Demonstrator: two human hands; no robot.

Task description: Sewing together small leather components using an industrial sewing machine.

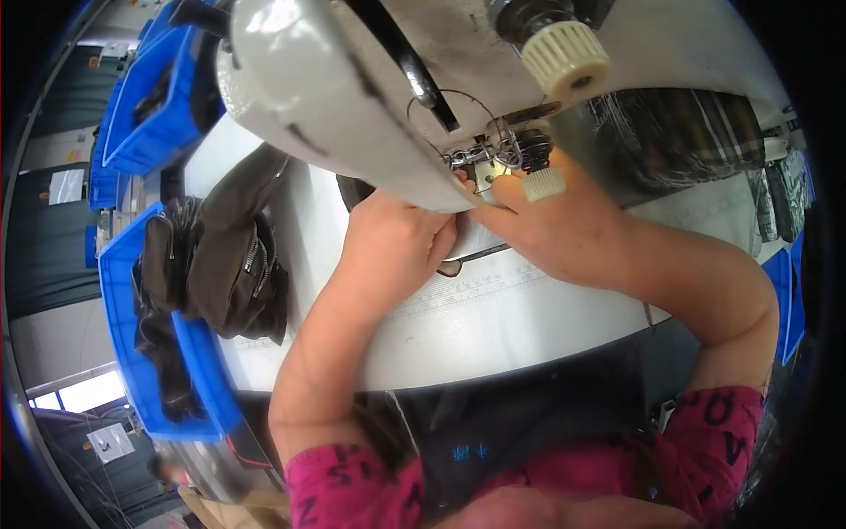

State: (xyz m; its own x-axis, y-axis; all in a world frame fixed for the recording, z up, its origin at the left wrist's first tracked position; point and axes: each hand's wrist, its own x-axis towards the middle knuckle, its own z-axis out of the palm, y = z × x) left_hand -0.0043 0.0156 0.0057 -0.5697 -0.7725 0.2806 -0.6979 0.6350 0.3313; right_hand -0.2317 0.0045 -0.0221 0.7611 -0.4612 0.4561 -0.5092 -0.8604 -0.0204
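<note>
My left hand (395, 234) is closed, its fingers curled beneath the white head of a sewing machine (300, 88). Beside it my right hand (555, 225) reaches in from the other side, thumb and fingers pressed together near the needle area (489, 172). The two hands almost meet there. What they pinch is hidden by the fingers and the machine head. A bit of dark material (352, 189) shows behind my left hand. Below the fingers, a small brown-edged tab (449, 268) lies on the white table (493, 326).
Dark pouches with zippers (233, 264) are piled at the left, partly over a blue bin (189, 353). Another blue bin (154, 132) stands farther back. At the right lies dark checked fabric with loose threads (687, 132). A cream knob (567, 60) juts from the machine.
</note>
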